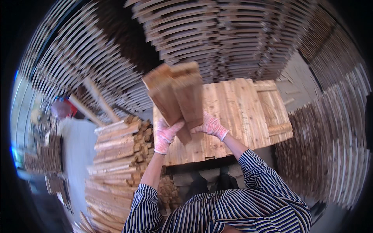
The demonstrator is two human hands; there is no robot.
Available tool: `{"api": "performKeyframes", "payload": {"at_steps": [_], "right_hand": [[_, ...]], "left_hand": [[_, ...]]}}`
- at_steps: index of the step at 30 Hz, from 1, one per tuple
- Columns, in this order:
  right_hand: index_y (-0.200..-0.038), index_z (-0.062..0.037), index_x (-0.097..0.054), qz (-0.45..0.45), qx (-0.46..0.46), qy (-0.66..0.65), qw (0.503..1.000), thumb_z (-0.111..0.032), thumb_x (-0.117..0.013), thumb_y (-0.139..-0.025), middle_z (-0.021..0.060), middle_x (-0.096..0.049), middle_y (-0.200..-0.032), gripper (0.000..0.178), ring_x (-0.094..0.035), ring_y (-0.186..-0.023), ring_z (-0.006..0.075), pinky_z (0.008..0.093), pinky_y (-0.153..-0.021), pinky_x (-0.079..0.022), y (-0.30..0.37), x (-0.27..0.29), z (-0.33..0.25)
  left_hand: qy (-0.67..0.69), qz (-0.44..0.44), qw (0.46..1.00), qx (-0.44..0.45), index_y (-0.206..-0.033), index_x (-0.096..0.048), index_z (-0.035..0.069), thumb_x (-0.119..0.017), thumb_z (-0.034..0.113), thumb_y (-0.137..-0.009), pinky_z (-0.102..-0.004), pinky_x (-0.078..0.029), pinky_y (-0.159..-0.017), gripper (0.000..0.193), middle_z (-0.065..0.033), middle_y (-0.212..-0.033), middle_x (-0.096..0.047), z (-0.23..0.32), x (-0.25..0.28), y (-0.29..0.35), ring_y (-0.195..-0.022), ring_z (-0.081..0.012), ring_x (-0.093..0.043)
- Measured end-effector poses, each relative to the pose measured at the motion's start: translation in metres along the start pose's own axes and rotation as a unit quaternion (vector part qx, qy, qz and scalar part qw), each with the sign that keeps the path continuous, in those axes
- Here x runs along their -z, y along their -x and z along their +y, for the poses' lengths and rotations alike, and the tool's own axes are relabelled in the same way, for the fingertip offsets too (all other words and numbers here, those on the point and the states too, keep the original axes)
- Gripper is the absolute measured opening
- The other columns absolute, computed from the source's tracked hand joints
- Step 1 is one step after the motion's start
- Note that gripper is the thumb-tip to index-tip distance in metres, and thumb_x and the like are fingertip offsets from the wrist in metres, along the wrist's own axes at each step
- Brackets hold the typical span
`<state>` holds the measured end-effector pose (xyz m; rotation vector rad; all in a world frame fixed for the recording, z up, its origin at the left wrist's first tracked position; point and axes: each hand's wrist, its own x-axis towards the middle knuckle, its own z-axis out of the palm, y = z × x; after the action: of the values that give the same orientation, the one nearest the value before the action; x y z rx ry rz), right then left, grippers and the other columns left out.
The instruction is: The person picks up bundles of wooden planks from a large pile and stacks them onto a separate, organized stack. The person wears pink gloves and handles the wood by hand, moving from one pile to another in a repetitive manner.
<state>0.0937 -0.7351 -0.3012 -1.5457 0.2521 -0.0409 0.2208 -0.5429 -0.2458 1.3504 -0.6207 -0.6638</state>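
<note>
Several short wooden boards (185,99) are bunched together between my hands, tilted and blurred by motion. Near their lower ends my left hand (167,134), in a pink and white knit glove, grips the bunch from the left side. On the right side my right hand (211,125), gloved the same way, has its fingers pressed against the boards. Beneath them lies a flat layer of boards (229,106) laid side by side, like a tabletop. The held boards hide part of this layer.
To my left is a heap of loose boards (112,155). Tall stacks of spaced slats (217,39) rise ahead, with more stacked wood (330,136) to the right. A framed end piece (274,108) lies at the layer's right. Another person (64,108) is at the far left.
</note>
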Motion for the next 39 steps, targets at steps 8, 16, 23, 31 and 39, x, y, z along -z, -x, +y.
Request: {"api": "performKeyframes", "payload": {"at_steps": [8, 16, 23, 31, 39], "right_hand": [[-0.158, 0.0004, -0.032, 0.239, -0.059, -0.044, 0.968, -0.062, -0.081, -0.076, 0.027, -0.048, -0.15, 0.114, -0.047, -0.141, 0.0325, 0.038, -0.117, -0.035, 0.105, 0.113, 0.042], [-0.157, -0.0053, -0.033, 0.392, -0.302, 0.279, 0.823, -0.051, -0.08, -0.074, 0.0281, -0.054, -0.139, 0.106, -0.056, -0.128, 0.0413, 0.0479, -0.106, -0.045, 0.146, 0.23, 0.107], [-0.161, -0.0198, -0.022, 0.346, -0.38, 0.324, 0.795, -0.02, -0.08, -0.076, 0.02, -0.052, -0.14, 0.103, -0.058, -0.125, 0.0376, 0.0528, -0.099, -0.049, 0.139, 0.212, 0.108], [-0.149, -0.0155, -0.038, 0.383, -0.318, 0.343, 0.797, -0.01, -0.073, -0.073, 0.0268, -0.061, -0.12, 0.084, -0.068, -0.101, 0.0402, 0.0476, -0.072, -0.059, 0.159, 0.303, 0.115], [-0.143, -0.0125, -0.048, 0.458, -0.272, 0.375, 0.759, -0.01, -0.071, -0.073, 0.0232, -0.064, -0.111, 0.073, -0.067, -0.101, 0.0413, 0.0476, -0.08, -0.057, 0.154, 0.361, 0.196]], "left_hand": [[0.186, -0.021, 0.954, 0.234, -0.125, -0.06, -0.002, -0.081, 0.022, -0.086, -0.0388, -0.057, -0.09, 0.05, -0.0111, -0.108, -0.07, -0.122, -0.123, -0.067, -0.098, -0.0239, -0.069], [0.161, 0.004, 0.928, 0.336, -0.131, -0.06, 0.002, -0.071, 0.024, -0.093, -0.0437, -0.052, -0.102, 0.045, -0.0143, -0.122, -0.067, -0.231, -0.208, -0.101, -0.113, -0.0291, -0.065], [0.119, -0.024, 0.909, 0.4, -0.135, -0.059, 0.003, -0.066, 0.038, -0.093, -0.0449, -0.05, -0.104, 0.055, -0.0146, -0.13, -0.065, -0.267, -0.214, -0.133, -0.117, -0.0303, -0.063], [0.078, -0.024, 0.923, 0.375, -0.15, -0.049, 0.004, -0.066, 0.047, -0.091, -0.0387, -0.026, -0.122, 0.075, -0.0083, -0.155, -0.047, -0.277, -0.207, -0.134, -0.142, -0.0256, -0.041], [0.048, -0.022, 0.913, 0.404, -0.152, -0.045, 0.005, -0.065, 0.048, -0.091, -0.0434, -0.036, -0.116, 0.076, -0.0109, -0.15, -0.049, -0.256, -0.238, -0.134, -0.138, -0.0288, -0.044]]}}
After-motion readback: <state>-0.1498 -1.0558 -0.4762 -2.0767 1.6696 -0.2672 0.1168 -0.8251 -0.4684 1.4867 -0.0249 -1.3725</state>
